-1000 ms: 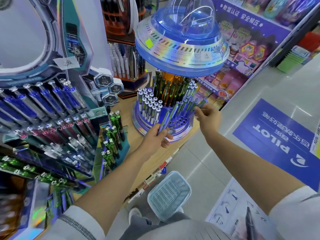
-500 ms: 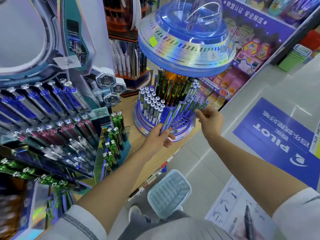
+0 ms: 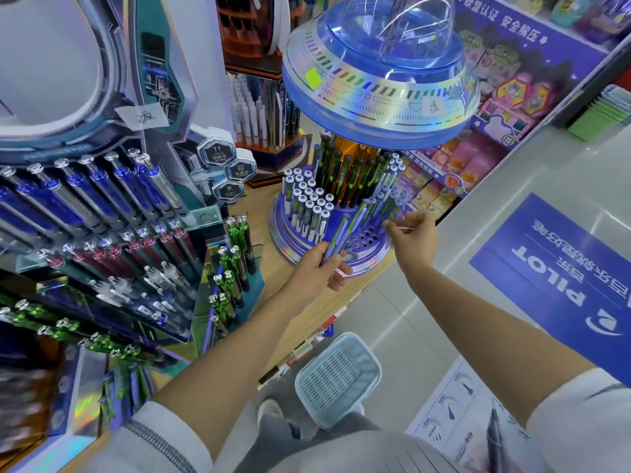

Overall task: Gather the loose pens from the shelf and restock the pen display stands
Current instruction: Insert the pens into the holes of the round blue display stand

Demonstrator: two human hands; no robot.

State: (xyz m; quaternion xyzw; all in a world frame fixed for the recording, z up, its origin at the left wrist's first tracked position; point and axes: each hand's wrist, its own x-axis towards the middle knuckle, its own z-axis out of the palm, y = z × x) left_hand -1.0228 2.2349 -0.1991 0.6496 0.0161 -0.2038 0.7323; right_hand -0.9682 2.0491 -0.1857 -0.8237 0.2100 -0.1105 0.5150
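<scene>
Restocking: left hand (image 3: 316, 268) is gripping the pen bundle (image 3: 338, 235) at the stand's (image 3: 285, 240) front edge, right hand (image 3: 415, 238) is apparently pinching one pen (image 3: 389, 216) at its right edge, next needing an empty hole (image 3: 365, 238).

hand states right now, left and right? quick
Left hand: closed round a bunch of blue pens.
Right hand: fingers pinched together at the round pen stand; whether it holds a pen cannot be told.

Blue stand (image 3: 285, 235), holographic striped canopy (image 3: 375, 100); purple-green pens (image 3: 338, 237); pale blue perforated basket (image 3: 338, 373).
</scene>
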